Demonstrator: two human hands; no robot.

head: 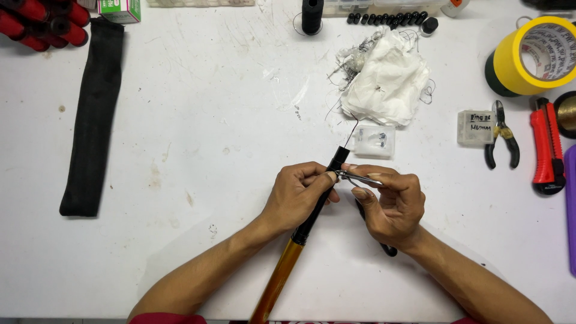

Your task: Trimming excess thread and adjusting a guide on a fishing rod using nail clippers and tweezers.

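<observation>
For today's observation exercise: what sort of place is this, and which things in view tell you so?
Probably a small repair or craft workbench. A scuffed white table holds hand tools: small pliers, a red utility knife and a yellow tape roll. The left hand grips a black-and-gold rod while the right hand works on it with a metal tool.

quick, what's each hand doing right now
Left hand: closed around the black rod.
Right hand: closed on small metal pliers, tips at the rod.

rod's [312, 210] butt cut off below, purple thing [570, 210] cropped at right edge
</observation>
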